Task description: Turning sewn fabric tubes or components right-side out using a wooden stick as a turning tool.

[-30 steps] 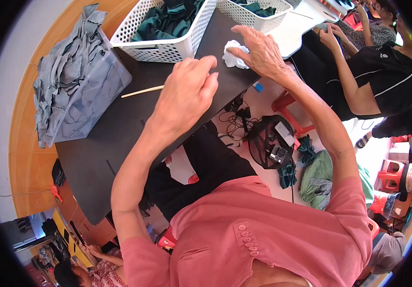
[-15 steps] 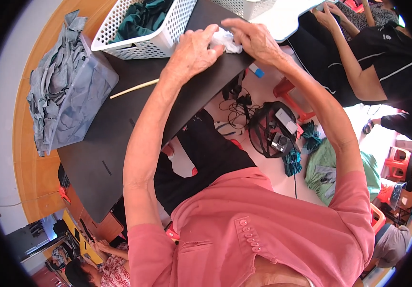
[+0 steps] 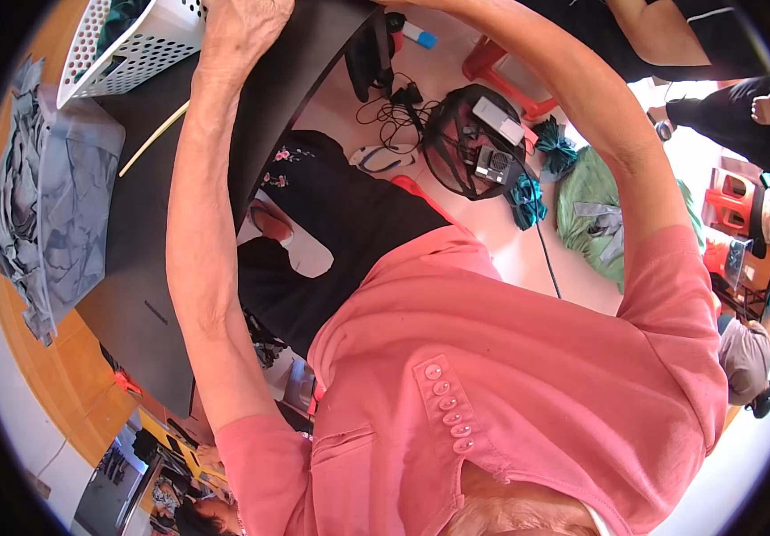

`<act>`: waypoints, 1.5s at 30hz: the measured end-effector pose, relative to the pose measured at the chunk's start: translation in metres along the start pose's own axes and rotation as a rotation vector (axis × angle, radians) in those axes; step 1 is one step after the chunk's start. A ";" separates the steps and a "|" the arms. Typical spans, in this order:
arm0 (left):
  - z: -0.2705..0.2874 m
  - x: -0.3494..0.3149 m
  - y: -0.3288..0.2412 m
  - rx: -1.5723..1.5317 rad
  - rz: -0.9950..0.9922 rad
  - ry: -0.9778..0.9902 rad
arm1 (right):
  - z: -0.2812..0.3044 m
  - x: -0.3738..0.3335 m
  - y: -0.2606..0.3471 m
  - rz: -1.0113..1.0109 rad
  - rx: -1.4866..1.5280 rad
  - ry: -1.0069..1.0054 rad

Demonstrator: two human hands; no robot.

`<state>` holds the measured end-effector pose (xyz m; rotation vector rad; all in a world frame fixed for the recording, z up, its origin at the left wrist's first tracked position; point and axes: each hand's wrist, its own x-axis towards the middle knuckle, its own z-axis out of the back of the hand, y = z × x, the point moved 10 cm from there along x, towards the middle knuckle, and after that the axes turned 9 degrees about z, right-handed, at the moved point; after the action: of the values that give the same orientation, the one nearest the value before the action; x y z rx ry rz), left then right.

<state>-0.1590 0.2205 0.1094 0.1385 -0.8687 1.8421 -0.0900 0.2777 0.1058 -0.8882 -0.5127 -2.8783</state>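
At the top edge, beside the white perforated basket (image 3: 148,54), my left hand (image 3: 246,27) reaches over the black table (image 3: 139,286). The edge of the picture cuts its fingers off, so whatever they touch is hidden. My right forearm (image 3: 572,67) arches to the top edge, and the right hand lies beyond the picture. Dark green cloth (image 3: 121,18) sits in the basket. A thin pale stick (image 3: 154,137) lies on the table next to my left forearm.
Left of the table, a clear bin (image 3: 81,196) overflows with grey cloth pieces (image 3: 14,196). Below on the floor are a black mesh basket (image 3: 456,165) with devices, tangled cables (image 3: 394,116), a green bundle (image 3: 590,210) and a red stool (image 3: 501,76). Other people sit nearby.
The view has shifted so that the table and baskets sit higher and further left. Both hands were around a crumpled white piece; that piece and my right hand have left the picture.
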 end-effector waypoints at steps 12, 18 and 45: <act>-0.025 -0.017 -0.034 0.513 -0.182 -0.152 | -0.013 -0.016 0.013 0.034 -0.395 0.166; 0.067 -0.066 -0.062 0.355 -0.323 -0.261 | 0.010 0.003 0.096 0.042 -0.518 0.149; 0.444 -0.068 0.070 0.394 0.202 -0.600 | -0.102 0.020 0.138 -0.311 0.804 -0.038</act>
<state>-0.3168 -0.1192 0.3664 0.9167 -0.9286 2.1860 -0.1367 0.1132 0.0783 -0.7480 -1.7617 -2.4728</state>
